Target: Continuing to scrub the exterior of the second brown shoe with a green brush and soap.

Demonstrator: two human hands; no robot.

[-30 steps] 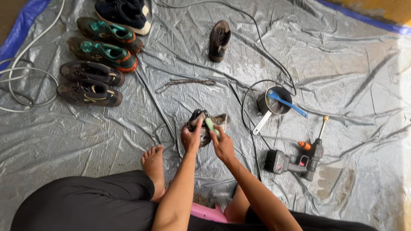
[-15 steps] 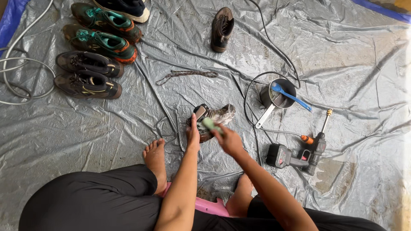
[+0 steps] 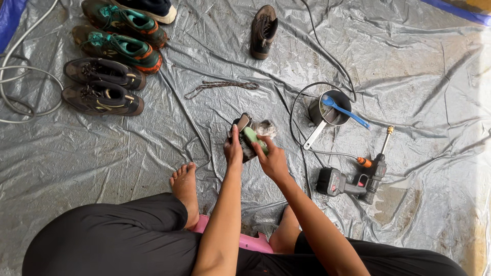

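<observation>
Hands meet over the middle of the crinkled grey plastic tarpaulin [image 3: 409, 66] that covers the floor. Your left hand [image 3: 233, 150] is closed around the near side of a dark, muddy shoe [image 3: 244, 132], holding it just above the sheet. Your right hand [image 3: 272, 160] grips a pale green scrubbing brush [image 3: 254, 139], which lies pressed against the shoe's right side. A patch of greyish foam or dirt shows at the shoe's far right end.

To the right of the shoe stands a small metal saucepan with a long pale handle [image 3: 326, 113], and a blue plastic spoon [image 3: 346, 110] rests across its rim. A thin black cable [image 3: 327, 56] loops around the pan and runs to the far edge. Nearer you and further right lies a grey and black cordless spray gun with an orange nozzle collar [image 3: 358, 178].

Far from the shoe, a loose brown lace [image 3: 222, 86] lies on the sheet, and beyond it a single brown shoe [image 3: 263, 30] stands alone. At the far left sit a pair of dark grey trainers [image 3: 102, 89] and a pair of green and orange trainers [image 3: 120, 33], side by side. A pale hose [image 3: 30, 71] coils at the left edge.

Your bare foot [image 3: 184, 189] rests on the sheet, just left of your left forearm, and a pink low stool [image 3: 250, 240] shows beneath you.
</observation>
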